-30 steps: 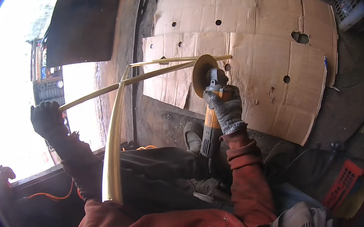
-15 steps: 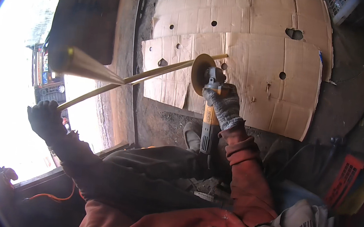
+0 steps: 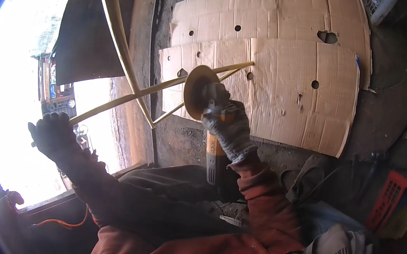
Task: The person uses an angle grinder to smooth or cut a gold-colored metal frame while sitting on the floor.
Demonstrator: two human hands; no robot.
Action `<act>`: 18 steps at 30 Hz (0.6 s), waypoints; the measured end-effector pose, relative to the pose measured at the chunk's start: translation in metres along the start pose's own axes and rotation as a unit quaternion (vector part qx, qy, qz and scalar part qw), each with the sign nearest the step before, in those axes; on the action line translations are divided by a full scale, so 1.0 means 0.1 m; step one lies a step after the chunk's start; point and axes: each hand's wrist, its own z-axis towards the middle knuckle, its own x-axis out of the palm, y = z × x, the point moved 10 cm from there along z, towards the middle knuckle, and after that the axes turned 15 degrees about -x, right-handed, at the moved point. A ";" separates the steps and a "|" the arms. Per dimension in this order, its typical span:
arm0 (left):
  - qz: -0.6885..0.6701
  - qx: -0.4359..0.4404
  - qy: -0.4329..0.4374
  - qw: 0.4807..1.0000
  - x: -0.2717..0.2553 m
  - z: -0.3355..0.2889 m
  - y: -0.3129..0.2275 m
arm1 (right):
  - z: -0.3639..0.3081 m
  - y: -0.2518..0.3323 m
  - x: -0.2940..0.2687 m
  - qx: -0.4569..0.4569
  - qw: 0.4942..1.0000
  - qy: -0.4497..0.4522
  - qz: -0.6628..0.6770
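My gloved left hand [image 3: 53, 135], at the left, is closed round the end of a gold-coloured metal tube frame [image 3: 106, 108]. From the grip, one long tube slants up to the right, over the cardboard. A curved tube rises from it toward the top edge, and thinner struts meet in a point below it. In my right hand [image 3: 233, 130], which wears a pale knitted glove, is an angle grinder [image 3: 215, 151] with a yellow and dark body. Its round disc [image 3: 196, 88] overlaps the long tube; whether they touch I cannot tell.
Two overlapping cardboard sheets [image 3: 286, 101] with punched holes lie on the ground ahead. A dark panel [image 3: 96, 29] stands at the upper left beside a bright opening. At the right is a red plastic crate [image 3: 387, 200]. An orange cord [image 3: 59, 222] lies at the lower left.
The tube frame has turned in my left hand, so the curved tube now points up and the struts show below. My right hand has brought the grinder left and slightly down.
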 end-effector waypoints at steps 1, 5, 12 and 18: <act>0.021 0.025 0.001 0.999 0.12 0.00 -0.05 | 0.06 0.15 -0.17 0.006 0.999 -0.018 -0.042; -0.013 0.063 -0.042 0.997 0.28 0.04 -0.19 | 0.30 0.07 -0.75 0.074 0.988 -0.083 -0.109; -0.275 0.080 -0.093 0.954 1.34 0.33 -0.19 | -0.13 0.42 0.67 0.001 0.990 0.121 -0.070; -0.020 -0.088 -0.109 0.990 -0.24 -0.08 0.08 | -0.04 0.29 0.24 -0.071 0.986 0.063 -0.135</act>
